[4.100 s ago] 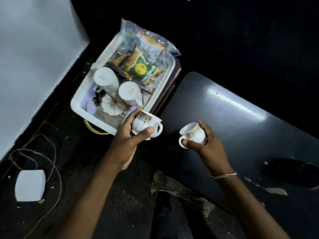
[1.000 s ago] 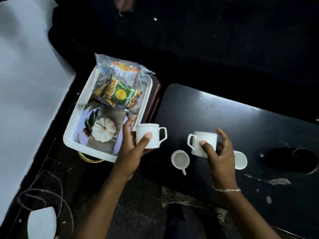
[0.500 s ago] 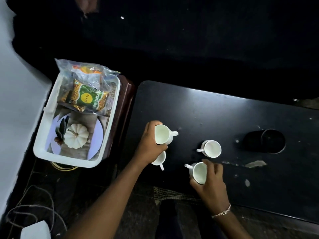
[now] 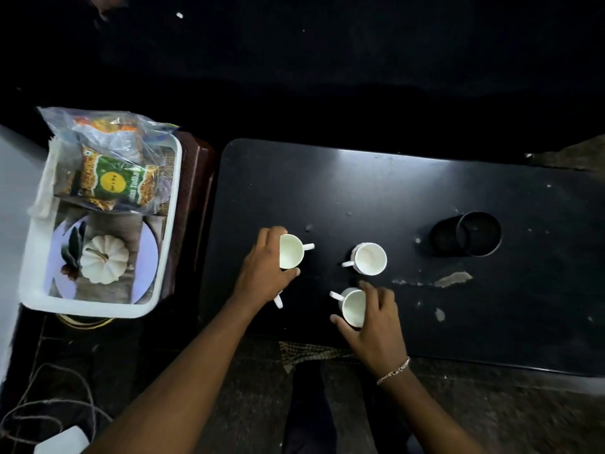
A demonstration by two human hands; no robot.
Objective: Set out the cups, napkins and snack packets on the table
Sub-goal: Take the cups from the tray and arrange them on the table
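Observation:
Several white cups stand on the black table [image 4: 376,198]. My left hand [image 4: 265,273] grips one cup [image 4: 290,255] at the table's left, handle pointing right. Under that hand only the handle of another cup [image 4: 278,302] shows. My right hand [image 4: 376,319] holds a cup [image 4: 353,306] near the front edge. A free cup [image 4: 370,258] stands behind it. The snack packets [image 4: 114,178] lie in a clear bag in the white tray [image 4: 36,244] on the left, above a printed napkin [image 4: 108,257] with a white pumpkin picture.
A black round container [image 4: 471,234] lies on its side at the table's right. The tray rests on a brown stool [image 4: 196,191]. Cords [image 4: 49,401] and a white block [image 4: 62,442] lie on the floor at lower left. A checked cloth [image 4: 311,353] is below the table's edge.
Both hands took two more cups from the tray and lowered them onto the table beside the first two. The view shifted right, over the table.

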